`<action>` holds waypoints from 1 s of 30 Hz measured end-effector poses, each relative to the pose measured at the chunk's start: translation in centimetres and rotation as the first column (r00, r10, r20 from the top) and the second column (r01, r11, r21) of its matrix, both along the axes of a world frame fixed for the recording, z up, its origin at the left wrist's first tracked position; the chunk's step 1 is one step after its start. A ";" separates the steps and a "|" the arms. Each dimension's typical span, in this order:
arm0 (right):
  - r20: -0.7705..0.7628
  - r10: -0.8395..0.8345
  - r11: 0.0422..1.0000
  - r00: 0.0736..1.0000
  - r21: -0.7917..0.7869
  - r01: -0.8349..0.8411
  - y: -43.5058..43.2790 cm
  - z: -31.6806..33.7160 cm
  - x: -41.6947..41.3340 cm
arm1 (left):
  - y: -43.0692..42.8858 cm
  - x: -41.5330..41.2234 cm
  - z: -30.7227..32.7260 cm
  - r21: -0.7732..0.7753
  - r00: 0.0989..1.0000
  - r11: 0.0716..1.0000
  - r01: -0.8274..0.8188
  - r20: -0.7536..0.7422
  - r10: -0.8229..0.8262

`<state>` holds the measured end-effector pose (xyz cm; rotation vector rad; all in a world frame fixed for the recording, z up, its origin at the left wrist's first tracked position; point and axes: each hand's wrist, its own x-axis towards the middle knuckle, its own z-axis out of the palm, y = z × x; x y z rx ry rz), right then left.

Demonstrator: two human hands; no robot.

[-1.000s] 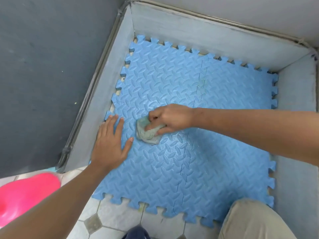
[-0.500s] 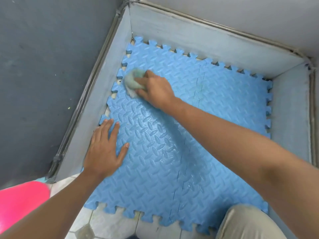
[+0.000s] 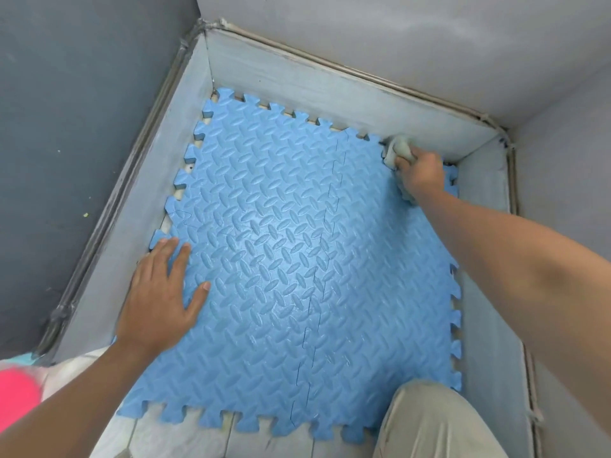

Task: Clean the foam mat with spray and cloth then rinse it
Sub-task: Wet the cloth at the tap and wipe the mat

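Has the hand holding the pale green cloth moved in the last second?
Yes. The right hand with the pale green cloth went from beside the left hand to the far right corner of the blue foam mat, against the grey back board.

A dark blue-grey wall (image 3: 66, 127) fills the left side; a paler grey wall (image 3: 413, 38) spans the top and right; low pale panels (image 3: 307, 84) stand on three sides, meeting at two corners; a thin dark strip (image 3: 373, 77) follows their upper edge; pale floor tiles (image 3: 185, 438) show at the bottom; a blurred pink object (image 3: 15, 395) sits lower left; the light is soft, even.
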<state>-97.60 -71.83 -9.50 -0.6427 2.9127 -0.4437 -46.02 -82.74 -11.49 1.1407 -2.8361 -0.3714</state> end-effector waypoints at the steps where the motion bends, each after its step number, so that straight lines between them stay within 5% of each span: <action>1: -0.003 0.004 1.000 1.000 0.013 -0.004 0.2 0.3 0.5 | 0.0 0.0 0.0 0.004 1.000 1.000 -0.002 0.000 0.002; 5: 0.027 0.250 0.968 0.968 -0.003 -0.250 -0.2 1.6 10.5 | 0.1 0.0 0.1 0.007 1.000 1.000 -0.003 0.004 0.003; 7: 0.075 0.481 0.877 0.874 -0.030 -0.480 0.7 1.9 17.2 | 0.2 0.0 0.2 0.008 1.000 1.000 -0.008 0.006 0.008; 10: 0.270 0.812 0.568 0.517 -0.162 -0.807 4.6 1.2 28.4 | 0.2 0.0 0.1 0.000 1.000 1.000 -0.003 0.017 0.003; 13: 0.342 0.933 0.201 0.113 -0.234 -0.951 10.0 0.2 35.2 | 0.1 0.0 0.0 -0.006 1.000 1.000 0.003 0.027 -0.003; 15: 0.351 0.935 0.119 0.049 -0.179 -0.977 10.5 0.6 34.3 | 0.1 0.1 0.0 -0.009 1.000 1.000 0.004 0.026 -0.004; 17: 0.298 0.951 0.142 0.086 -0.172 -0.975 8.4 1.3 30.8 | 0.1 0.2 -0.1 -0.013 1.000 1.000 0.000 0.023 0.000; 21: 0.113 0.861 0.504 0.496 -0.058 -0.862 2.1 1.3 19.7 | 0.1 0.2 -0.2 -0.002 1.000 1.000 -0.001 0.024 0.001; 23: 0.072 0.645 0.763 0.760 -0.006 -0.647 -1.4 1.3 14.4 | 0.1 0.2 -0.1 0.001 1.000 1.000 -0.005 0.017 0.005; 25: 0.028 0.385 0.923 0.923 -0.031 -0.384 -4.2 1.3 11.1 | 0.2 0.1 -0.1 0.000 1.000 1.000 -0.008 0.014 0.008; 27: 0.049 0.227 0.974 0.973 -0.033 -0.225 -5.4 1.1 11.0 | 0.2 0.0 0.0 0.004 1.000 1.000 -0.008 0.009 0.008; 30: 0.036 0.363 0.930 0.931 -0.082 -0.359 -4.9 1.0 15.6 | 0.1 0.1 -0.1 0.008 1.000 1.000 -0.008 0.009 0.008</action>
